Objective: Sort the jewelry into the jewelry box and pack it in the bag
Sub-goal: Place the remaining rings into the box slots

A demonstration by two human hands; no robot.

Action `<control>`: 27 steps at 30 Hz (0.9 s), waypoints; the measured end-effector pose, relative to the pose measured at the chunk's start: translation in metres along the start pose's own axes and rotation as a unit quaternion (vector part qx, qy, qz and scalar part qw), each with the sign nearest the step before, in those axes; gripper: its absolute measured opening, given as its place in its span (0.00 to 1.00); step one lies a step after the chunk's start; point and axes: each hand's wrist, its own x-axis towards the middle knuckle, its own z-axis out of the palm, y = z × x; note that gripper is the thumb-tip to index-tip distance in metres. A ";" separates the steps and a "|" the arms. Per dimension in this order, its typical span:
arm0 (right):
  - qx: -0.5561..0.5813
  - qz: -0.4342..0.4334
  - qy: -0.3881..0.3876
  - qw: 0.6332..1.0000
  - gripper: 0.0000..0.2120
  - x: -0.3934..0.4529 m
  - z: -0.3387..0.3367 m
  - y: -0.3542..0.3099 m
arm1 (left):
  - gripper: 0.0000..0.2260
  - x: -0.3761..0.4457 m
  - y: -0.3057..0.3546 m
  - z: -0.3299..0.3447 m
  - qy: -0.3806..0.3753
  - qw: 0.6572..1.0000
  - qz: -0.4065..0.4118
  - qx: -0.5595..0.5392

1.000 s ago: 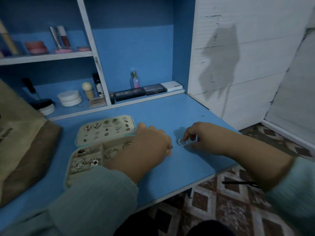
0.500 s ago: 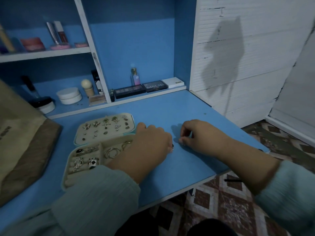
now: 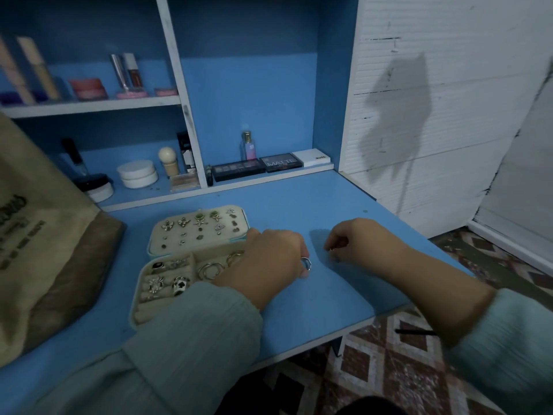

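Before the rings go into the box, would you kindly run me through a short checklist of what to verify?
1. Jewelry box open, lid laid back: ok.
2. Ring slots free: ok, bare slots show at the near end.
3. Right hand holds its piece: ok, a small metal piece shows at the fingertips; what kind, cannot tell.
4. Left hand holds its ring: ok, a silver ring shows at the fingertips.
5. Path to the box clear: not ok, the left hand covers the box's right part.
6. Bag ready beside the box: ok; whether it is open, cannot tell.
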 end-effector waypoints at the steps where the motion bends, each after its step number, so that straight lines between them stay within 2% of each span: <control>1: 0.025 0.004 0.002 1.000 0.07 -0.001 -0.002 0.000 | 0.15 0.001 0.001 -0.003 -0.019 1.000 -0.007 -0.002; 4: 0.107 0.021 0.011 0.994 0.06 -0.006 -0.005 -0.004 | 0.12 0.002 0.005 -0.008 -0.047 0.999 -0.016 -0.009; 7: 0.162 0.030 -0.002 0.986 0.04 -0.013 -0.006 -0.010 | 0.12 -0.002 0.002 -0.013 -0.044 0.998 -0.007 -0.040; 15: 0.192 0.005 -0.004 0.981 0.02 -0.019 -0.003 -0.041 | 0.11 -0.043 -0.036 -0.035 0.011 0.965 -0.018 -0.263; 21: 0.245 -0.031 -0.036 0.968 0.07 -0.024 0.009 -0.084 | 0.07 -0.079 -0.081 -0.038 0.095 0.956 -0.048 -0.274; 27: 0.253 -0.061 -0.097 0.961 0.04 -0.028 0.027 -0.126 | 0.10 -0.110 -0.118 -0.032 0.094 0.966 -0.080 -0.228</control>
